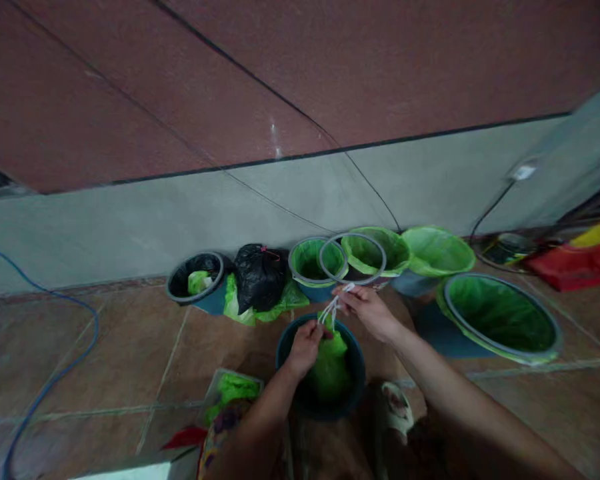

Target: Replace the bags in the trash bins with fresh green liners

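Note:
A dark teal bin (281,358) stands right in front of me on the floor, with a green plastic bag (329,373) inside it. White drawstrings (333,301) rise from the top of that bag. My left hand (306,345) is closed on the lower part of the strings, just over the bin's opening. Higher and to the right, my right hand (367,308) pinches their upper end. The strings stretch between the two hands. The fingers of both hands are partly hidden by blur.
Along the wall stand green-lined bins (433,250), one black-lined bin (195,279) and a tied black bag (260,279). A larger lined bin (500,320) is at right, near a red dustpan (567,267). A grey ring (353,257) overlaps two bins. A blue hose (63,373) crosses the left floor.

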The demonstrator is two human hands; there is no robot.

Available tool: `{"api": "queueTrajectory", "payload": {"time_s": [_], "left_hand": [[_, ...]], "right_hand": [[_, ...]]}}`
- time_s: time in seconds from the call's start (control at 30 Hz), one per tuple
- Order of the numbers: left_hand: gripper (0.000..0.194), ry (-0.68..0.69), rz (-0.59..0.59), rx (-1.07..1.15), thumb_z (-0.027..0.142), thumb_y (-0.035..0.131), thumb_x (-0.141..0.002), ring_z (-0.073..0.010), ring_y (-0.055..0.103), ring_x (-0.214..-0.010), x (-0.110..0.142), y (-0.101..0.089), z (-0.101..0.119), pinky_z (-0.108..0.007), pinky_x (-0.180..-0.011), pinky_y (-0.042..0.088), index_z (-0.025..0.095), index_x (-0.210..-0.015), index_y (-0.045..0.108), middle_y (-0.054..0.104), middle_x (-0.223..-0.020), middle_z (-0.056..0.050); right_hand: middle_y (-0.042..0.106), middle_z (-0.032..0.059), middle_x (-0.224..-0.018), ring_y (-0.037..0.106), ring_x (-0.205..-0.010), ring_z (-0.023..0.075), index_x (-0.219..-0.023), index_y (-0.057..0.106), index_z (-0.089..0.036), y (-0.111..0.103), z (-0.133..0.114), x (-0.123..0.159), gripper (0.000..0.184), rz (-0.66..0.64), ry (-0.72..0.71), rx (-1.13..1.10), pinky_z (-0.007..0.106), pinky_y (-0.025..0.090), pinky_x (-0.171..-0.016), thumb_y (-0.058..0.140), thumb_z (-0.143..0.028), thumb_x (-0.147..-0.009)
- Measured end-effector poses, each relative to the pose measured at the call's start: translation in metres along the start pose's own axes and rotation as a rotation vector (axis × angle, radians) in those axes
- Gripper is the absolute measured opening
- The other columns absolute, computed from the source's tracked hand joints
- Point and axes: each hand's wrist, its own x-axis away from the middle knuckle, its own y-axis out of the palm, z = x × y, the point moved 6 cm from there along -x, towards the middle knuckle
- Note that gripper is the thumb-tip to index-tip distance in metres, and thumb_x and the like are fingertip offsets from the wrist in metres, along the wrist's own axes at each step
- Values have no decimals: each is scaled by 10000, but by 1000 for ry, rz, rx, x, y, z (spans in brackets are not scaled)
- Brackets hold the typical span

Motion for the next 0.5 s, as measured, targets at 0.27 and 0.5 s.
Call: {"api": "queueTrajectory", "payload": {"time_s": [0.27,0.5], "left_hand": [[267,-158,325,270,405,533,-753,-116,531,-536,-3,-24,-26,-255,-598,417,183,-607,556,553,-546,16],[280,-116,293,197,417,525,-770,-81,456,-466,-6,-27,-20,-217,-512,358,177,-630,555,472,-485,53]], "right_hand": [[681,42,-802,624,-797,207,-884,702,-221,-57,15,12,211,-89,85,994,299,424,-700,679,-308,-693],[636,32,-671,573,-647,174,-678,677,-169,-29,38,57,73,-597,263,1116,266,381,-576,713,-167,-615]]}}
